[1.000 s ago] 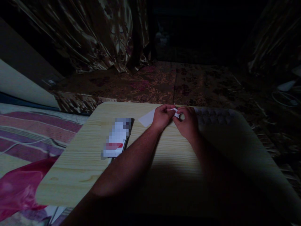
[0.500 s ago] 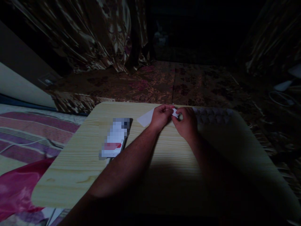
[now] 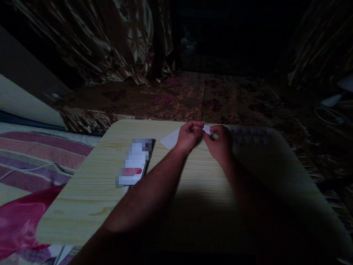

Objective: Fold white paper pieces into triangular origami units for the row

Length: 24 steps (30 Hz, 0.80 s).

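Between my two hands, near the far edge of the wooden table, is a small white piece of folded paper [image 3: 206, 129]. My left hand [image 3: 189, 136] pinches its left side between thumb and fingers. From the right, my right hand [image 3: 220, 142] grips the other side with thumb and forefinger. Under and beside my left hand lies a flat white sheet of paper [image 3: 170, 140], partly covered by the hand. Just right of my right hand sits a dark tray with rows of bumps [image 3: 249, 136], dim in the shadow.
A phone with a lit, blurred screen [image 3: 135, 162] lies on the table [image 3: 82, 191] left of my left forearm. A striped bed [image 3: 41, 154] with a pink cloth [image 3: 24, 221] adjoins the left side. Patterned curtains [image 3: 124, 40] hang behind. A white cable [image 3: 329, 116] lies at far right.
My fingers have shifted slightly on the small white paper, and more of it shows between them now. My right hand has moved a little to the right. The phone and sheet stay put.
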Motion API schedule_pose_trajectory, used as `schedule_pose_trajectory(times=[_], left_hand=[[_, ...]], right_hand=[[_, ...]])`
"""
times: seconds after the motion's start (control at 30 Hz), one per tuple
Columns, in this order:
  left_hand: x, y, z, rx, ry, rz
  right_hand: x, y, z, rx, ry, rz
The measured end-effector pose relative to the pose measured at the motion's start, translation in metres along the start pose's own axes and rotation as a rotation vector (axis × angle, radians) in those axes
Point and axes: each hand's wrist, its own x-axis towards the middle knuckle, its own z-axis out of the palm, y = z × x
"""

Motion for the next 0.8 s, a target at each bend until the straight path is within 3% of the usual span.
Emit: schedule_pose_trajectory(times=[0.57,0.8], left_hand=[[-0.003,0.0022,0.0014,0.022,0.045,0.045],[0.0001,0.0062,0.0018,-0.121,0.064,-0.012]], right_hand=[[-0.0002,-0.0022,-0.001,0.033,0.035,0.014],[-0.0019,-0.0041,-0.0014,0.119,0.008,-0.084]])
